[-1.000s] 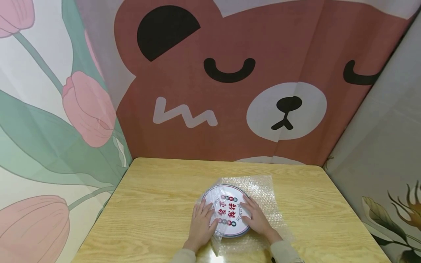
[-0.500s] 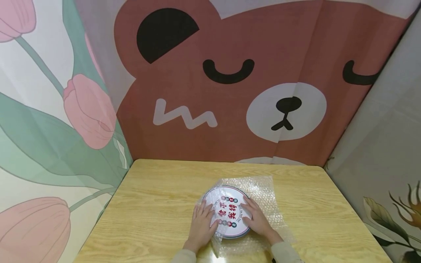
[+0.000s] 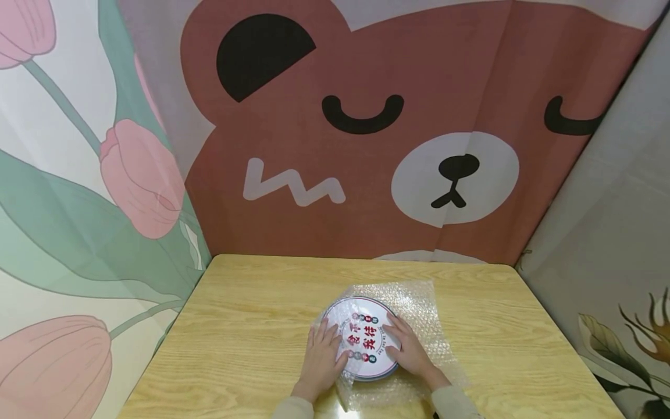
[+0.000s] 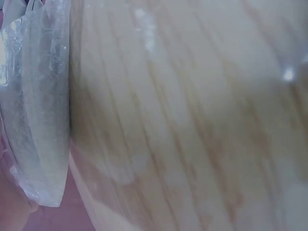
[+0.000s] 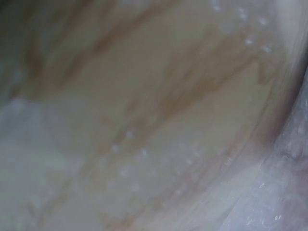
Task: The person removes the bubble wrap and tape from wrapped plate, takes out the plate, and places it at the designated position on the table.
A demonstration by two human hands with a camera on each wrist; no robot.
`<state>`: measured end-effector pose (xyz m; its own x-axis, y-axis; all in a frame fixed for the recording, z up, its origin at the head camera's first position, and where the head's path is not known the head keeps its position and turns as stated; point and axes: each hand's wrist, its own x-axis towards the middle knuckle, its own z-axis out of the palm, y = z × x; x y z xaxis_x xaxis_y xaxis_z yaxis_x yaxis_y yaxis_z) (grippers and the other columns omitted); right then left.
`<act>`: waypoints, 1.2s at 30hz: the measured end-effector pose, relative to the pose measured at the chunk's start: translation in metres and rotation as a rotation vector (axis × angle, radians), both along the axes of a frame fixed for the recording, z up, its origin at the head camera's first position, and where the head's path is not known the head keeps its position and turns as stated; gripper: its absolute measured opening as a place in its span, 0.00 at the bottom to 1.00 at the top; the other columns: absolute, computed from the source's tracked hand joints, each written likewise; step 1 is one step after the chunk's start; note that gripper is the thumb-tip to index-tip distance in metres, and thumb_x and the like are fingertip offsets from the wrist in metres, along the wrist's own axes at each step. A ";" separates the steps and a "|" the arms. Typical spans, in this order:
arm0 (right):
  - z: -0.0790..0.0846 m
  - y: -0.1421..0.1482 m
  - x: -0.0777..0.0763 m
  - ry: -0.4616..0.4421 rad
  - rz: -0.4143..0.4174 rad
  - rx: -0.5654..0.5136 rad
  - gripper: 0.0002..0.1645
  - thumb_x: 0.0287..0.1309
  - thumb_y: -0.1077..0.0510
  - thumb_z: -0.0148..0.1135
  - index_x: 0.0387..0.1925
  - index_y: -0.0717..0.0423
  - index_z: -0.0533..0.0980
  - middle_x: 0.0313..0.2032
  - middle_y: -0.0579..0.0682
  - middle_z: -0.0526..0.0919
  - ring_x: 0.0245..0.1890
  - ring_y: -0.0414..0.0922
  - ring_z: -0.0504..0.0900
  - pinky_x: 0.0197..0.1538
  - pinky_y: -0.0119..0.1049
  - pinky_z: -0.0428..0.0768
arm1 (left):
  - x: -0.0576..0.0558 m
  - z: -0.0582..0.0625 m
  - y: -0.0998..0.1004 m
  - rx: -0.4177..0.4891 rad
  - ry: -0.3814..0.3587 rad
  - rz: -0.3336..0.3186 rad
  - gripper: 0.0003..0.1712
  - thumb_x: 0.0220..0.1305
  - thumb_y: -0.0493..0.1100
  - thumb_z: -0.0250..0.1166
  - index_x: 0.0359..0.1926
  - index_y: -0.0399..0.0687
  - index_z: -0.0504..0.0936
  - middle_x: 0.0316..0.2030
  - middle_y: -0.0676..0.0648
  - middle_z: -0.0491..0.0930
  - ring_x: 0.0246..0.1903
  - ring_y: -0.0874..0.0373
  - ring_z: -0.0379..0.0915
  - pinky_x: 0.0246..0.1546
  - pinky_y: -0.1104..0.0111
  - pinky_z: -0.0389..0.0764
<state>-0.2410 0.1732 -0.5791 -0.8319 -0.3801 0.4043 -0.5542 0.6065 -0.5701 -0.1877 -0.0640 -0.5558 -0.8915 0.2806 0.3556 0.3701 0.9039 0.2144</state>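
A round white plate (image 3: 369,368) with red Chinese characters and a blue-edged rim lies on a sheet of bubble wrap (image 3: 413,299). Part of the wrap is folded over the plate's left side. My left hand (image 3: 321,358) rests on that fold, fingers extended over the plate's left edge. On the right, my right hand (image 3: 412,351) lies with spread fingers on the rim. The left wrist view shows layered edges under bubble wrap (image 4: 45,106); whether more than one plate is stacked I cannot tell. Blurred bubble wrap (image 5: 260,202) shows in the right wrist view.
The wood-grain table (image 3: 251,326) extends on both sides of the wrap and behind it. A bear-printed cloth (image 3: 293,227) hangs at the table's back edge. Flower-printed cloth (image 3: 63,262) hangs on the left, and a grey printed cloth (image 3: 591,233) on the right.
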 end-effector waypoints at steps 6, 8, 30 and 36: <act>0.000 0.000 0.000 -0.003 0.000 -0.008 0.26 0.40 0.61 0.60 0.47 0.65 0.74 0.60 0.61 0.63 0.59 0.65 0.56 0.57 0.61 0.53 | 0.002 0.003 0.001 -0.035 0.012 0.017 0.25 0.60 0.56 0.52 0.47 0.42 0.78 0.59 0.42 0.64 0.64 0.43 0.45 0.60 0.47 0.47; 0.000 0.000 0.000 -0.006 -0.001 -0.012 0.26 0.40 0.61 0.60 0.47 0.65 0.74 0.60 0.61 0.63 0.60 0.65 0.56 0.57 0.61 0.53 | 0.002 0.004 0.002 -0.040 0.023 0.021 0.25 0.59 0.56 0.53 0.46 0.42 0.78 0.59 0.42 0.65 0.63 0.43 0.45 0.60 0.47 0.47; 0.001 0.000 0.000 -0.037 -0.003 -0.006 0.27 0.41 0.60 0.60 0.48 0.64 0.74 0.61 0.60 0.62 0.60 0.64 0.55 0.58 0.61 0.52 | -0.001 0.008 0.004 -0.024 0.159 -0.029 0.19 0.53 0.51 0.60 0.40 0.42 0.80 0.52 0.41 0.71 0.60 0.42 0.54 0.59 0.50 0.53; 0.001 -0.001 0.000 -0.051 -0.013 -0.006 0.27 0.41 0.60 0.60 0.48 0.64 0.74 0.61 0.60 0.62 0.60 0.64 0.55 0.58 0.61 0.52 | -0.003 0.009 0.006 0.017 0.217 -0.056 0.20 0.51 0.46 0.62 0.44 0.42 0.78 0.50 0.43 0.73 0.55 0.47 0.63 0.57 0.52 0.59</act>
